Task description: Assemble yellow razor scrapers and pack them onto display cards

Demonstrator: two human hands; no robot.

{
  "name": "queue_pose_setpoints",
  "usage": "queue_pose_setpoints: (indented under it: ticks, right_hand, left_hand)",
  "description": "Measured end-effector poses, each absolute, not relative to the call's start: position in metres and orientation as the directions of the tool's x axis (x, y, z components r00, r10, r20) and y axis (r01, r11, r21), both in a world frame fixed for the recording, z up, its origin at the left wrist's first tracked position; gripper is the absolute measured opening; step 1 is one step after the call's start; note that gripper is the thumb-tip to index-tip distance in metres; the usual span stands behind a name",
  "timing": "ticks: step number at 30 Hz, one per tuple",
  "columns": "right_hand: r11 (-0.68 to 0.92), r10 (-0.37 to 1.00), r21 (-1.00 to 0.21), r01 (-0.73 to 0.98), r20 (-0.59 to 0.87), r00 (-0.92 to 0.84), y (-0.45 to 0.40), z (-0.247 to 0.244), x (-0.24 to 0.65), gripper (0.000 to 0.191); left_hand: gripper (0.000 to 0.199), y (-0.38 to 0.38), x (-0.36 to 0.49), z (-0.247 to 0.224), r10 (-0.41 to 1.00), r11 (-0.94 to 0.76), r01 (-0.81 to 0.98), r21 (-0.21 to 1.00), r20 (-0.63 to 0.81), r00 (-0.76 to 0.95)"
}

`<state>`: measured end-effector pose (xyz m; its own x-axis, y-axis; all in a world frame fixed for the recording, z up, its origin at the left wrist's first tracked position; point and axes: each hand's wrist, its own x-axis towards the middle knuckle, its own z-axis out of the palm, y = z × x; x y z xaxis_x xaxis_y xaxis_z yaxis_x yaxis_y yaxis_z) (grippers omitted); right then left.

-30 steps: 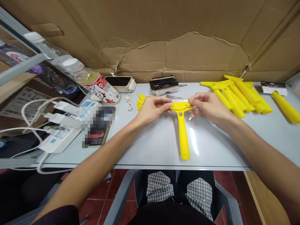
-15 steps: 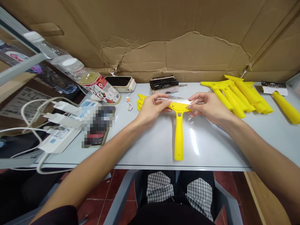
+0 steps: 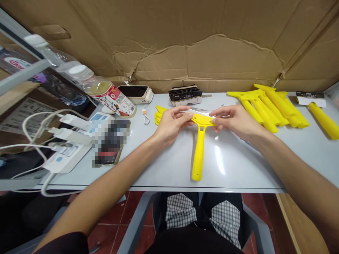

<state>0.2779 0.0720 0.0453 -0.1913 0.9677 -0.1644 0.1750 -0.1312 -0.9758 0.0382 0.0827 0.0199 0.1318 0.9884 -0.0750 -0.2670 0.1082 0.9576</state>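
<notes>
Now, the back of the scene is being filled by brown cardboard [image 3: 164,31], and below it everything is being carried by the pale table [image 3: 238,158]. Over on the right, a patch is being taken up by a heap of yellow handles [image 3: 275,107]. At centre, over the table, the yellow scraper [image 3: 198,151] is being held, handle toward the front edge. Its head is being pinched from both ends, left hand [image 3: 172,125] and right hand [image 3: 234,120] apart. Between their fingertips, a thin silvery strip [image 3: 199,111] is being shown along the far edge.
</notes>
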Motion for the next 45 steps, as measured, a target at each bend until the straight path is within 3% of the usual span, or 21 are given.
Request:
queue_pose_setpoints:
  ticks: [3,9,15,24,30,36,45]
  right_hand:
    - [-0.145,0.969,-0.968,0.205,-0.181,-0.167,0.07,0.05,0.276,0.014]
    - [-0.144,0.975,-0.959,0.246,-0.18,-0.129,0.067,0.057,0.271,0.015]
    - [-0.122,0.972,-0.976,0.179,-0.154,-0.178,0.066,0.056,0.269,0.016]
    - [-0.137,0.962,-0.981,0.139,-0.165,-0.218,0.066,0.051,0.273,0.021]
    - [-0.151,0.965,-0.981,0.124,-0.174,-0.196,0.067,0.05,0.272,0.02]
    - [-0.142,0.967,-0.98,0.139,-0.167,-0.19,0.067,0.049,0.273,0.019]
    - [-0.194,0.948,-0.979,0.069,-0.205,-0.245,0.068,0.042,0.272,0.018]
  left_hand:
    - [0.048,0.083,0.037,0.02,0.988,0.077,-0.233,0.969,-0.042,0.15]
    - [0.036,0.083,0.039,0.019,0.989,0.073,-0.241,0.968,-0.04,0.141]
    - [0.025,0.081,0.041,0.022,0.996,0.052,-0.181,0.982,-0.038,0.083]
    - [0.035,0.078,0.044,0.024,0.995,0.087,-0.207,0.974,-0.076,0.063]
    - [0.026,0.076,0.044,0.022,0.991,0.127,-0.297,0.946,-0.108,0.079]
    - [0.021,0.07,0.045,0.023,0.963,0.204,-0.254,0.946,-0.147,0.225]
    - [0.027,0.064,0.049,0.03,0.982,0.121,-0.19,0.974,-0.089,0.168]
